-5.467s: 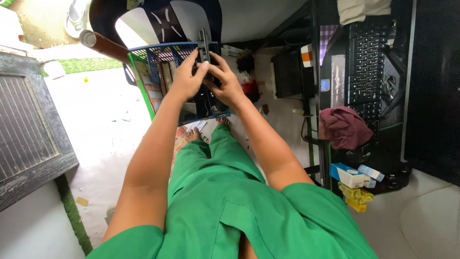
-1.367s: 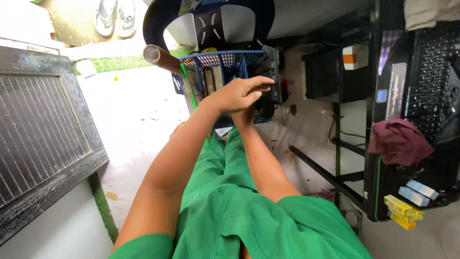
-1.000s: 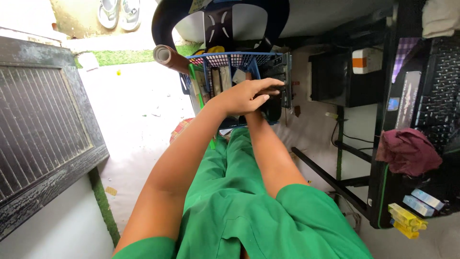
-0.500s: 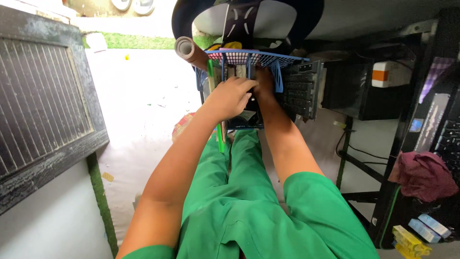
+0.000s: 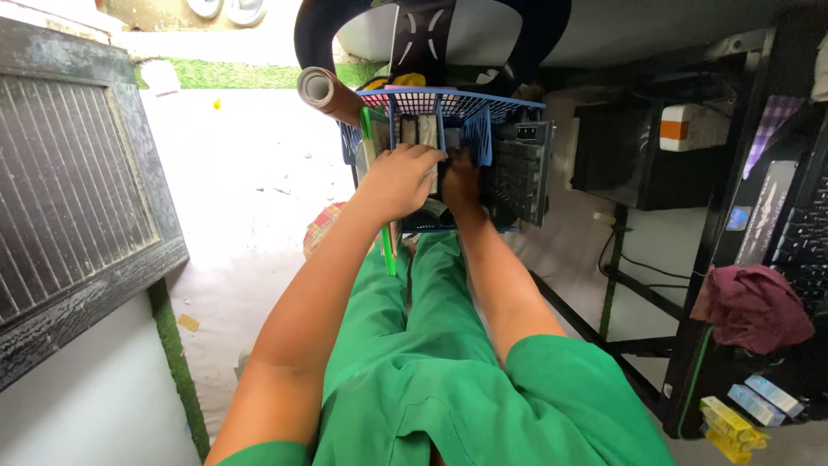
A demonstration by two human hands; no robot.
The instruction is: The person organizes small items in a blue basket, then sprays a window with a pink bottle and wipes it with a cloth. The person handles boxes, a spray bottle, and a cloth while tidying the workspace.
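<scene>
head view, setting: we look straight down on a seated person in green clothing (image 5: 431, 388), both bare forearms reaching forward into a blue mesh basket (image 5: 448, 105) in front of the knees
left hand: left hand (image 5: 401, 177) lies palm-down over the basket's left half, fingers curled over flat upright items (image 5: 418, 129) filed inside; we judge it resting on or lightly clasping their top edges, but the fingertips are hidden, so we cannot tell whether it truly holds one
right hand: right hand (image 5: 460, 179) sits just beside the left, lower in the basket and in shadow; grip state we cannot tell
which hand is nearer: the left, it is touching the filed items; the right is just to their right
direction from grip: the items stand directly under and just ahead of the left fingers, away from the body
long axis: the filed items stand on edge, faces side by side across the basket, thin edges pointing up toward the camera
neighbours: dark keyboard (image 5: 517, 173) upright against the basket's right wall; green stick (image 5: 379, 207) slanting along the left wall; brown paper roll (image 5: 332, 93) poking out at the far left corner
surroundings: black chair (image 5: 431, 34) beyond the basket, dark slatted panel (image 5: 69, 198) at left, maroon cloth (image 5: 755, 306) at right
</scene>
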